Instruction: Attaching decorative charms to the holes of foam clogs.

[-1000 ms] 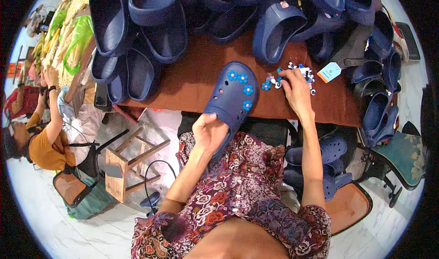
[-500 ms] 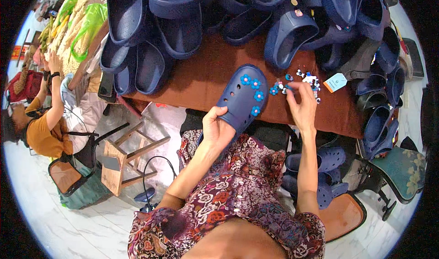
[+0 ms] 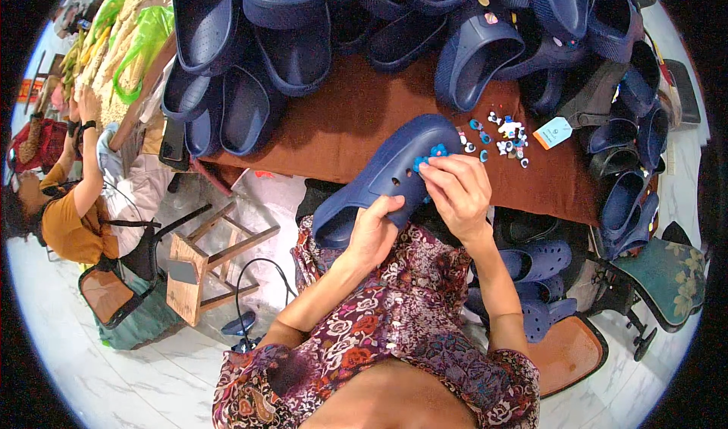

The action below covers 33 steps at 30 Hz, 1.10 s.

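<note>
My left hand grips a navy clog near its foot opening, with the thumb on top. The clog is tilted over the table's near edge, toe to the upper right. Blue flower-shaped shoe charms sit on its upper, partly covered by my fingers. My right hand is pinched over the holes of the clog. A blue flower charm shows at its fingertips. Just beyond the toe lies a small pile of loose charms, mostly white, black and blue.
Many navy clogs crowd the back of the brown-covered table. A tag lies right of the charms. More clogs are below the table's edge. On the left stand a wooden stool and another person at work.
My right hand has moved left from the charm pile onto the clog. The clog has turned, its toe swinging right. The blue flower charm by the pile is gone from the table.
</note>
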{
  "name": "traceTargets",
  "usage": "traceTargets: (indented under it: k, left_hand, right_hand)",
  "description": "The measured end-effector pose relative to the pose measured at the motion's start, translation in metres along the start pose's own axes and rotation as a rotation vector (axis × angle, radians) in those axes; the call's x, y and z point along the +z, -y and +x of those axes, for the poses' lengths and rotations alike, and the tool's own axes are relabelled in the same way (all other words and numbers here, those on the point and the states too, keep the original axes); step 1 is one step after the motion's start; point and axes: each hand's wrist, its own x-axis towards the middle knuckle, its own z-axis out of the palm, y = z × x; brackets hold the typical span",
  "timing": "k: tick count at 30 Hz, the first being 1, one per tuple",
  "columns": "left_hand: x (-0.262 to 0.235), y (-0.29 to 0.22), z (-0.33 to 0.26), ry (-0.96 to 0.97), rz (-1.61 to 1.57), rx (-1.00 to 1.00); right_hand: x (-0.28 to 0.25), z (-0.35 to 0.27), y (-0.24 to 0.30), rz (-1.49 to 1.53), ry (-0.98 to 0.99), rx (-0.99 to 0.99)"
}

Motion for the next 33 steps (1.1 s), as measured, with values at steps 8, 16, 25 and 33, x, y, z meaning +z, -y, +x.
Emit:
traceTargets:
  k: [8,16,25,33]
  left_hand:
    - [-0.001,-0.004,-0.001,-0.028,0.016,-0.004]
    - [0.003,-0.005,-0.005,-0.041,0.181,0.032]
    - [0.003,-0.007,-0.008,-0.048,0.320,0.050]
    - [-0.006,-0.001,-0.009,-0.067,0.382,0.054]
  right_hand:
    - [-0.005,0.003,0.003,0.025,0.018,0.042]
    - [-0.014,0.015,0.001,0.216,0.084,0.294]
    - [-0.022,0.023,-0.017,0.278,0.224,0.427]
    - [-0.008,0.009,-0.023,0.869,0.310,0.785]
